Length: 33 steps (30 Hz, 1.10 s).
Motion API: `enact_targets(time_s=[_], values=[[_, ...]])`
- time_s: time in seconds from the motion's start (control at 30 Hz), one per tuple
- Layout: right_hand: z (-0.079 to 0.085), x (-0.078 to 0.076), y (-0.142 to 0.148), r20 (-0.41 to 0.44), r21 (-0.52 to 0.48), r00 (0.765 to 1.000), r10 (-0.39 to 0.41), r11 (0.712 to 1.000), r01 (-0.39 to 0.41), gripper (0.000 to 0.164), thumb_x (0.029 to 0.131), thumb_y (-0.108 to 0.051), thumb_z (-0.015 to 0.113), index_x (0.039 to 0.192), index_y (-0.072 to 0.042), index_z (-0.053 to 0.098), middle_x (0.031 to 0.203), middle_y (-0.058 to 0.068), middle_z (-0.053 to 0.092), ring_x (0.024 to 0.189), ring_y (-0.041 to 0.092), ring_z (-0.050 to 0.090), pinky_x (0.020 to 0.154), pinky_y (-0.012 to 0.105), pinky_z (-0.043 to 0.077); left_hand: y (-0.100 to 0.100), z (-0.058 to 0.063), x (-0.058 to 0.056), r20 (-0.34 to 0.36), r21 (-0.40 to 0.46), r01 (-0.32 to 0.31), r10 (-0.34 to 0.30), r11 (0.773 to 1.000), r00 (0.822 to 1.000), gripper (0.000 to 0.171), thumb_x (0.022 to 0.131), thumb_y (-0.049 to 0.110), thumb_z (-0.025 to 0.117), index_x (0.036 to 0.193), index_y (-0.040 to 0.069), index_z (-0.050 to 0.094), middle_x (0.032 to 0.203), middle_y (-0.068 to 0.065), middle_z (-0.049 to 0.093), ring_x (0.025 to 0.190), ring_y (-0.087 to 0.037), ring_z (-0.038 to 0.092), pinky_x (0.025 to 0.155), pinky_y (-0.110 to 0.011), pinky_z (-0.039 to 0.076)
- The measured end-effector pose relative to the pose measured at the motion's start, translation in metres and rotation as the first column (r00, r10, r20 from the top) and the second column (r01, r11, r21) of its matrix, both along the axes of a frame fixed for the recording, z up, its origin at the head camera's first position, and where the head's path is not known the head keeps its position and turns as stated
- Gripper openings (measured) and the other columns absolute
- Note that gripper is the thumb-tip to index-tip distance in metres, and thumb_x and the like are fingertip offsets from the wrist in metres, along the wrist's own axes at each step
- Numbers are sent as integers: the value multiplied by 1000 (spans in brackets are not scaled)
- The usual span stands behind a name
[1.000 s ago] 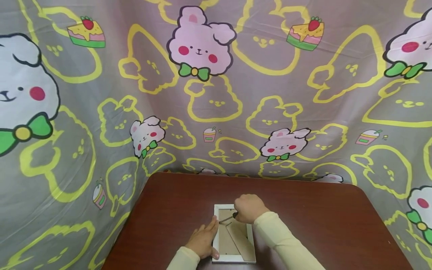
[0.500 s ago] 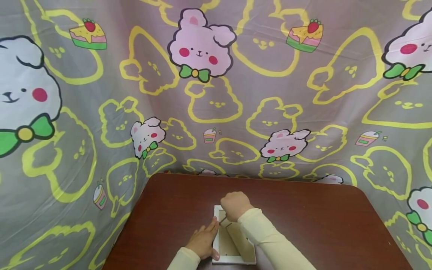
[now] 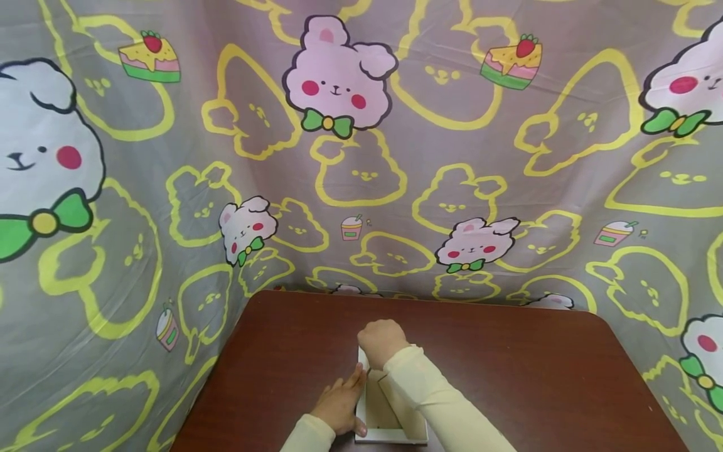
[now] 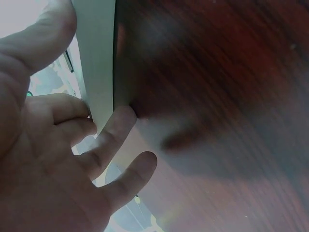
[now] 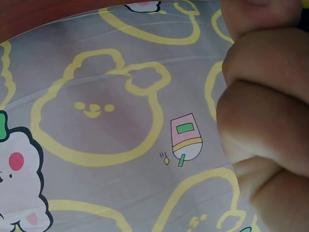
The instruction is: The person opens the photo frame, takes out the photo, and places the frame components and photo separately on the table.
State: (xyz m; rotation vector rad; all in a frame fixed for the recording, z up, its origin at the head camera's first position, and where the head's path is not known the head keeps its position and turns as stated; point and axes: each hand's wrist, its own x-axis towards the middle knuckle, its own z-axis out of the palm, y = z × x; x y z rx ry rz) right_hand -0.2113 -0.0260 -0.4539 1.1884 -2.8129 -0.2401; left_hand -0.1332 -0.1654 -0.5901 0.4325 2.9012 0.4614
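Note:
A white picture frame (image 3: pixel 390 435) lies back side up on the table, its brown backing board (image 3: pixel 377 411) and folded stand leg (image 3: pixel 408 411) showing. Along its left side rests my left hand (image 3: pixel 339 405), fingers spread; in the left wrist view the thumb and fingertips touch the frame's side (image 4: pixel 99 63). My right hand (image 3: pixel 383 342) is a curled fist over the far left corner of the frame. It grips a screwdriver, whose dark handle and thin shaft the fist now mostly hides. The right wrist view shows only the folded fingers (image 5: pixel 265 121).
The dark red wooden table (image 3: pixel 536 370) has rounded far corners. Grey cloth (image 3: pixel 361 150) printed with rabbits and yellow outlines hangs close behind it and along both sides.
My right fist has moved left across the frame's far end with the screwdriver, covering the far rim and the shaft seen earlier. The left hand and the frame stay in place.

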Motion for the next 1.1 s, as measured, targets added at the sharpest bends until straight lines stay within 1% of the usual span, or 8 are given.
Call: enact_targets(time_s=[0.23, 0.4, 0.57, 0.67, 0.83, 0.97, 1.03, 1.1], values=[[4, 1, -5, 22, 29, 1000, -18, 999, 17, 11, 76, -15, 83, 75, -19, 73, 73, -3, 64, 64, 16, 61, 54, 37, 55, 0, 3, 0, 11, 27, -5, 4, 1000, 1000, 114, 57, 39, 93, 153, 4, 43, 160, -13, 34, 119, -44, 52, 94, -66, 42], [4, 3, -13, 9, 42, 1000, -11, 999, 11, 10, 76, -20, 84, 78, -19, 74, 74, -3, 65, 67, 15, 64, 57, 36, 56, -3, 1, 1, 10, 61, -8, 8, 998, 1000, 114, 57, 38, 94, 153, 2, 42, 159, -16, 35, 119, -44, 52, 93, -66, 42], [3, 4, -19, 4, 70, 1000, -19, 997, 19, 10, 77, -24, 85, 78, -21, 76, 76, -4, 67, 70, 16, 65, 59, 36, 57, -6, -3, 0, -7, 56, 18, -18, 998, 1000, 115, 59, 43, 93, 154, 3, 40, 159, -15, 35, 114, -35, 54, 88, -58, 46], [3, 5, -19, 8, 57, 1000, -13, 998, 13, 8, 78, -21, 84, 77, -22, 76, 76, -4, 67, 69, 16, 65, 59, 36, 57, -7, -7, 0, -19, 45, 20, -19, 999, 1000, 115, 59, 43, 92, 153, 2, 40, 159, -15, 36, 114, -34, 54, 87, -55, 46], [-5, 2, 5, 18, -20, 1000, 5, 1000, -4, 14, 74, -17, 84, 70, -18, 70, 70, -2, 65, 63, 16, 63, 55, 36, 55, -8, -12, 1, -25, 44, -2, 3, 999, 1000, 116, 57, 41, 92, 152, 1, 41, 159, -17, 35, 120, -41, 53, 92, -62, 44], [-16, -4, 42, 126, -149, 992, 2, 989, 17, 27, 71, -21, 85, 60, -18, 60, 59, -6, 56, 54, 12, 53, 50, 35, 49, -6, -15, 2, -15, 47, -27, 28, 999, 1000, 117, 56, 40, 92, 153, 1, 39, 159, -18, 34, 121, -42, 51, 93, -63, 43], [-21, -7, 60, 200, -228, 980, -2, 972, 49, 30, 72, -21, 84, 58, -19, 58, 56, -9, 50, 52, 10, 46, 48, 34, 44, -5, -13, 2, -4, 60, -43, 43, 997, 999, 117, 56, 38, 93, 153, 1, 39, 160, -17, 34, 122, -43, 51, 95, -64, 42], [-24, -9, 77, 277, -296, 961, -3, 951, 88, 27, 74, -20, 83, 61, -20, 60, 57, -12, 48, 54, 9, 42, 49, 33, 40, -4, -10, 3, 7, 69, -52, 52, 996, 999, 117, 57, 37, 93, 154, 1, 38, 160, -17, 32, 122, -44, 50, 96, -65, 41]])
